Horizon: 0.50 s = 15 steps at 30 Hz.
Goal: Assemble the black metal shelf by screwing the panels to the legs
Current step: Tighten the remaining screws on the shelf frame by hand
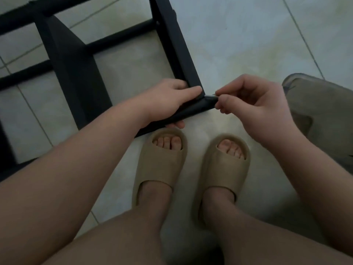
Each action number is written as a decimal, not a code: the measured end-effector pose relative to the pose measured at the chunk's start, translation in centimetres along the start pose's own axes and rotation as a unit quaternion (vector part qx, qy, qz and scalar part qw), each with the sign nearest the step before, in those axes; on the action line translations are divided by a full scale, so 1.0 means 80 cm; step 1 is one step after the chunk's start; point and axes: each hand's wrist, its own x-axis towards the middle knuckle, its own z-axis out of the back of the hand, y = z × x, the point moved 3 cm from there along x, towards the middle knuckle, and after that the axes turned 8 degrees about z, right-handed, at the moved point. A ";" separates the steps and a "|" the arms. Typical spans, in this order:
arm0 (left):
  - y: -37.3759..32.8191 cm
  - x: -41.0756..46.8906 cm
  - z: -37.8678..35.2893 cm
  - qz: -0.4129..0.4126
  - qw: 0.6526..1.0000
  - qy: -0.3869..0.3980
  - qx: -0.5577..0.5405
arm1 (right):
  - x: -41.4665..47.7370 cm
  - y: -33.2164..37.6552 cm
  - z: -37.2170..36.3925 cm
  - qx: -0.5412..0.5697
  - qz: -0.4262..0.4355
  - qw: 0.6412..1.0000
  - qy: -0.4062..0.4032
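The black metal shelf (72, 60) stands on the tiled floor at the upper left, seen from above, with thin crossbars and a flat panel. Its near right corner (198, 104) lies between my hands, where an angled leg (172, 35) meets the front rail. My left hand (168, 100) grips that corner, thumb on top and fingers under the rail. My right hand (254, 106) pinches a small metal screw (211, 95) between thumb and forefinger, its tip touching the corner's outer face.
My two feet in beige slides (162, 169) stand on the pale floor tiles just below the shelf corner. A grey-brown cushion or stool (322, 115) sits at the right edge, close to my right wrist.
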 end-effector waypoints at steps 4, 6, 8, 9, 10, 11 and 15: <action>0.001 0.004 -0.003 -0.025 0.999 -0.040 0.004 | -0.008 -0.003 0.000 0.003 0.010 1.000 -0.013; 0.002 0.006 -0.004 -0.035 0.998 -0.044 -0.007 | -0.014 -0.007 -0.001 -0.002 0.017 1.000 -0.019; 0.001 0.007 -0.004 -0.045 0.998 -0.048 -0.014 | -0.018 -0.010 0.000 -0.005 0.030 0.999 -0.025; -0.001 0.008 -0.003 -0.050 0.997 -0.050 -0.013 | -0.019 -0.011 -0.001 -0.005 0.036 0.999 -0.027; -0.003 0.009 -0.003 -0.053 0.997 -0.051 -0.012 | -0.019 -0.012 -0.002 -0.006 0.040 0.999 -0.025; -0.006 0.010 -0.002 -0.056 0.997 -0.051 -0.013 | -0.020 -0.013 -0.002 -0.011 0.044 0.999 -0.021; -0.016 0.014 0.005 -0.055 0.997 -0.054 -0.024 | -0.020 -0.019 -0.005 -0.034 0.049 0.998 -0.014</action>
